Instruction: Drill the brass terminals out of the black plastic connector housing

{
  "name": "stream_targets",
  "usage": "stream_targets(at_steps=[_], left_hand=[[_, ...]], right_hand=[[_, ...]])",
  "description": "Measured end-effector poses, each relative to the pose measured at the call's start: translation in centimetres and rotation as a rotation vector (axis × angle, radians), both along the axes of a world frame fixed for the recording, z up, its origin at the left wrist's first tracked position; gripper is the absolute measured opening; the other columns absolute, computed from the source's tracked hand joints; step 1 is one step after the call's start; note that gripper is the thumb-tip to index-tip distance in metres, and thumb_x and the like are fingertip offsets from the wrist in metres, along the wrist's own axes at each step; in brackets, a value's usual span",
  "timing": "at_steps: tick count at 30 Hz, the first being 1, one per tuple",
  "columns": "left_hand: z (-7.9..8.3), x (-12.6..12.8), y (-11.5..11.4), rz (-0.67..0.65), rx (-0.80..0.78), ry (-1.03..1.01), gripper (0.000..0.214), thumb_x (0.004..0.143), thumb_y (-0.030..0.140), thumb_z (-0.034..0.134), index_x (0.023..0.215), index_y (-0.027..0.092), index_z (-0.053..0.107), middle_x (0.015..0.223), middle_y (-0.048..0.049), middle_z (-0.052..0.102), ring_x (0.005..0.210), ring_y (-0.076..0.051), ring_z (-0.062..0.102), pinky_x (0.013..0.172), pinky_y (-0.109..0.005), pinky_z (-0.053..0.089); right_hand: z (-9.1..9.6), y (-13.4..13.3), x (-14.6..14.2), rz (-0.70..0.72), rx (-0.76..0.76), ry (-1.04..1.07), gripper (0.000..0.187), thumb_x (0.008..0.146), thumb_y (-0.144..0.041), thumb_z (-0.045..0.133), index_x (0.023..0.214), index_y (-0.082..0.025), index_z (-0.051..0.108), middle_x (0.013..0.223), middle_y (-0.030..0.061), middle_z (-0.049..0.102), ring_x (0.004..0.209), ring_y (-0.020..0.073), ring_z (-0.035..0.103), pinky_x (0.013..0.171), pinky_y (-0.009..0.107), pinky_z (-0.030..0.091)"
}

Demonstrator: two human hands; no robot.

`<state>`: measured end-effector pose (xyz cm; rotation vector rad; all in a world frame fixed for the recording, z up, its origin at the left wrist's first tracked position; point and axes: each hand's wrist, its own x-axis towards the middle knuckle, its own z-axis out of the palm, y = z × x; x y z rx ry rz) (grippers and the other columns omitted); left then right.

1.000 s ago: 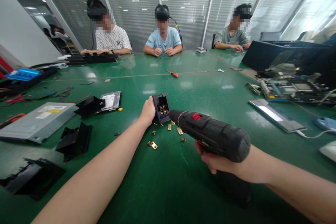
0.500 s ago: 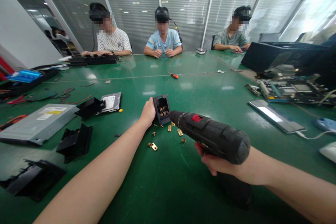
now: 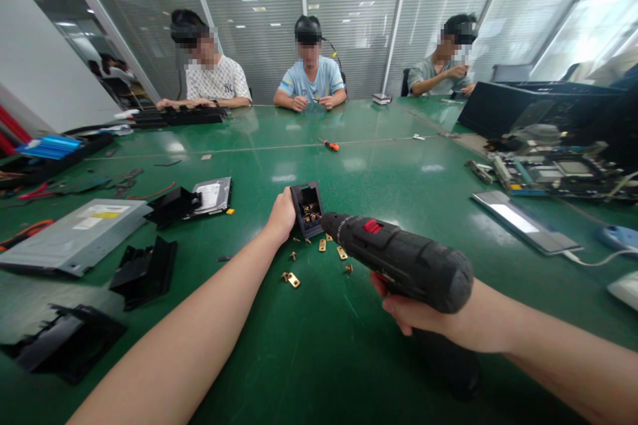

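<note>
My left hand (image 3: 283,216) is closed round the left side of a black plastic housing (image 3: 299,202), tilted so its open face shows brass-coloured parts (image 3: 312,212) inside. In my right hand (image 3: 413,305) is a black cordless drill (image 3: 399,255) with a red switch on top, its chuck (image 3: 331,222) pointing at the housing's right edge. Whether a bit touches anything inside cannot be made out. Below the housing lie several small brass plates (image 3: 294,280) and screws (image 3: 348,269) on the green table (image 3: 319,352).
To the left are black plastic housings (image 3: 144,272), a metal drive (image 3: 80,232) and a hard disk (image 3: 214,194). An orange screwdriver (image 3: 331,145) lies farther off. At the right are a phone (image 3: 523,219) with a cable and circuit boards (image 3: 558,169). Three people sit across the table.
My hands, the housing and the drill stay almost in place; the view shifts slightly. Across the table, the person at the right has raised a hand.
</note>
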<state>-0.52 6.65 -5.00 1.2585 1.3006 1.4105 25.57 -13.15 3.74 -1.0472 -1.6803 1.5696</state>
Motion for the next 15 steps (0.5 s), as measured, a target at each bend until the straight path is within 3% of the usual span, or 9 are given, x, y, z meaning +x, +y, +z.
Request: stream_targets(at_steps=[8,15], left_hand=[[-0.12,0.00,0.07,-0.005,0.001,0.013,0.041,0.091,0.054,0.050,0.070,0.021,0.062,0.063,0.0008,0.061,0.068,-0.021,0.060,0.070,-0.034,0.051],[-0.27,-0.08,0.12,0.004,0.022,0.031,0.035,0.090,0.049,0.053,0.072,0.021,0.063,0.067,0.0008,0.064,0.071,-0.021,0.061,0.072,-0.033,0.051]], right_hand=[[-0.22,-0.03,0.09,-0.007,0.005,0.004,0.068,0.082,-0.018,0.069,0.145,-0.023,0.043,0.085,-0.0025,0.064,0.055,0.0109,0.066,0.051,0.023,0.060],[-0.16,-0.02,0.01,-0.009,-0.004,-0.023,0.072,0.082,-0.019,0.070,0.147,-0.023,0.039,0.085,-0.0020,0.065,0.055,0.0121,0.067,0.051,0.024,0.061]])
